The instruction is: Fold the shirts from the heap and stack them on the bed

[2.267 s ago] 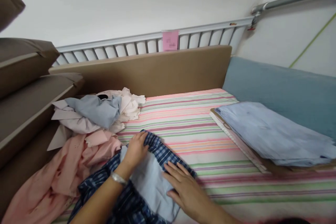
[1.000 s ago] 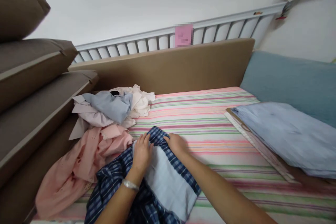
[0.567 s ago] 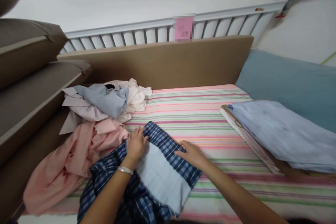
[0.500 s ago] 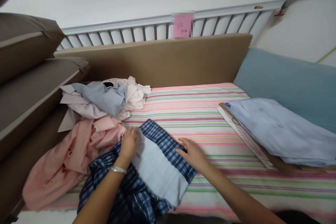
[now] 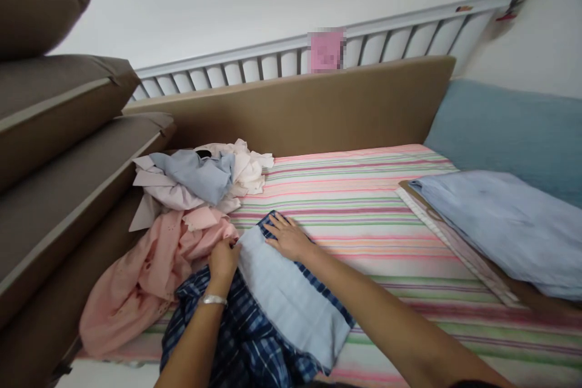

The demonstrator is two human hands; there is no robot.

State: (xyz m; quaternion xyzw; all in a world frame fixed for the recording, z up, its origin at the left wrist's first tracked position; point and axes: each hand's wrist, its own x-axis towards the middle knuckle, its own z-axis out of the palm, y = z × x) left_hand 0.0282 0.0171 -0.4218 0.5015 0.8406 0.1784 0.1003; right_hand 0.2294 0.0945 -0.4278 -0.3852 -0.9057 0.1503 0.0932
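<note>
A blue plaid garment (image 5: pixel 254 321) lies in front of me, partly folded, with a broad pale-blue strip of its cloth turned upward. At the left edge of that strip, my left hand (image 5: pixel 224 259) is closed with its fingertips pinching the cloth; a silver bracelet circles the wrist. My right hand (image 5: pixel 288 237) rests flat over the far end of the garment, fingers spread. Bunched beside my left hand is a pink eyelet garment (image 5: pixel 136 285), which reaches close to the plaid cloth.
Crumpled white and light-blue clothes (image 5: pixel 195 176) are heaped at the back left, near stacked brown cushions (image 5: pixel 68 151). Folded light-blue clothing (image 5: pixel 491 224) lies at right on the striped sheet (image 5: pixel 364 194). A brown padded board (image 5: pixel 318 106) and white railing (image 5: pixel 236 70) border the back.
My right hand has moved left and away from me, from the garment's right edge to its far end, and now lies flat. My left hand stays at the strip's edge. The view has shifted slightly.
</note>
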